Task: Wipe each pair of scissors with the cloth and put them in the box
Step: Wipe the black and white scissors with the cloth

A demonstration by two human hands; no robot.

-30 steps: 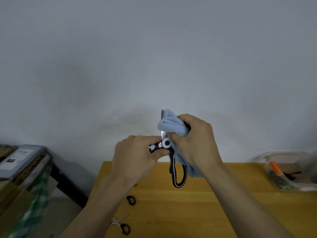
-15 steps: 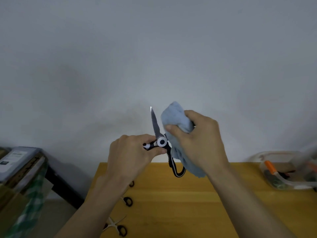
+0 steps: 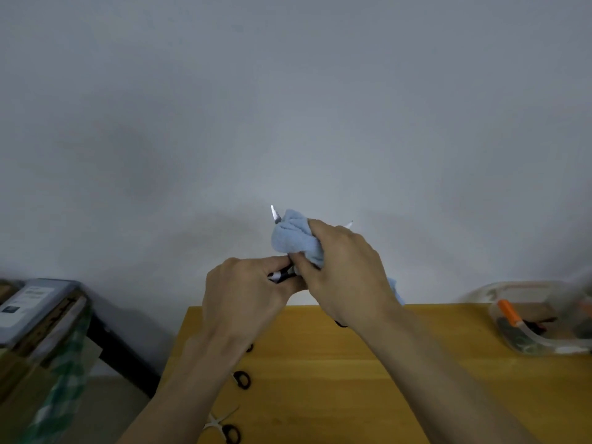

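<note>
— Blue cloth (image 3: 296,237) now bunched over the blades; half a second back it sat beside one bare blade, and the black handle loop hung in plain sight below the hands; what do you make of it?

— That the right hand (image 3: 344,274) has brought the cloth back onto the steel; its fingers are curled tight round the wad, pinching the scissors (image 3: 280,275) through it; so I judge the wiping of this pair mid-stroke, not finished

— And the other hand?

— Left hand (image 3: 246,291) grips the black-and-white handle near the pivot, fingers closed round it; the pair is held up in the air above the far edge of the wooden table (image 3: 336,379), close to the wall

— How does the pair look?

— Mostly hidden; two bright tips poke out either side of the cloth, so the blades seem spread apart; small scissors (image 3: 226,426) wait on the table by the left forearm; the clear box (image 3: 519,339) stands well apart to the right, already holding some items
</note>
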